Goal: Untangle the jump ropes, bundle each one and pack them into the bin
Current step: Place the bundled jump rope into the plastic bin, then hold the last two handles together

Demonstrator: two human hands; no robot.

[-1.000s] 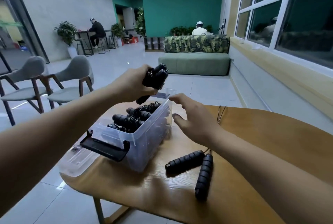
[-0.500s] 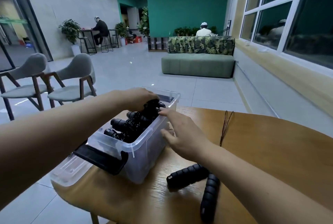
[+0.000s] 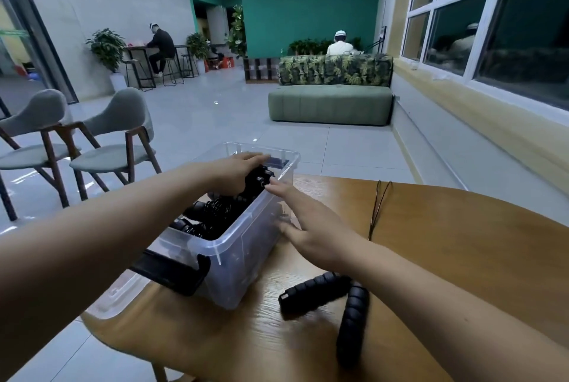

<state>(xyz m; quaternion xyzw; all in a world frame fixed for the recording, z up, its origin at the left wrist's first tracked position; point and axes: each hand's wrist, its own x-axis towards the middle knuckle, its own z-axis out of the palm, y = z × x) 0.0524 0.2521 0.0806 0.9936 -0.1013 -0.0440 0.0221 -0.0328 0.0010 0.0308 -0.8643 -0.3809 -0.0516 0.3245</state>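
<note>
Your left hand (image 3: 237,172) lies over a bundled rope (image 3: 261,178) at the far end of the bin (image 3: 243,237). Can't tell if it's gripping or just pressing. Your right hand (image 3: 311,227), fingers straight, braces the bin's wall, probably so it won't slide. One loose jump rope (image 3: 311,292) waits on the table (image 3: 462,258).

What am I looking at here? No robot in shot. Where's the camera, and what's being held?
There is no machine. One wide-angle camera is worn on a person's head and looks down at their two bare arms. The left hand lies over a black bundled jump rope at the far end of the clear plastic bin, which already holds more black bundles. I cannot tell whether it grips. The right hand is open, fingers straight against the bin's side. On the wooden table lie two black ribbed handles and a thin dark cord.
</note>
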